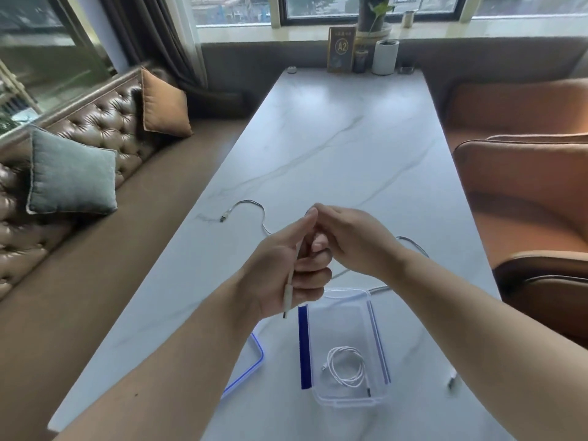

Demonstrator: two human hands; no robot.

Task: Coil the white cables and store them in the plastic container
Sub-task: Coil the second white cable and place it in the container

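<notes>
A long white marble-look table (334, 138) with grey veins runs from 6 o'clock up to 12 o'clock, where it ends below a window sill. A brown tufted sofa (95, 122) lines the 9 o'clock side, carrying 2 cushions: 1 grey cushion (71, 178) and 1 tan cushion (164, 105). 2 orange chairs (525, 202) stand along the 3 o'clock side, close against the table edge. At the far end stand 1 sign marked A2 (342, 49), 1 white cylinder (385, 57) and a potted plant (372, 14).

The middle and far stretch of the tabletop is bare; both long edges are hemmed by seating.

1 clear plastic container (345, 348) with blue side strips sits at 6 o'clock, open, and holds 1 coiled white cable (346, 366). Its lid (251, 361), blue-rimmed, lies just beside it at 7 o'clock, partly hidden under the left forearm.

The left hand (286, 268) is curled into a loose fist around a loose white cable (291, 281), whose plug end hangs below the palm above the container's far edge. The right hand (353, 240) meets it at the fingertips, pinched closed; the pinched part is hidden, but cable trails from under it. That cable's other run snakes over the table toward 10 o'clock, ending in a plug (223, 217). 1 small connector (452, 381) lies at 4 o'clock, beside the right forearm.
</notes>
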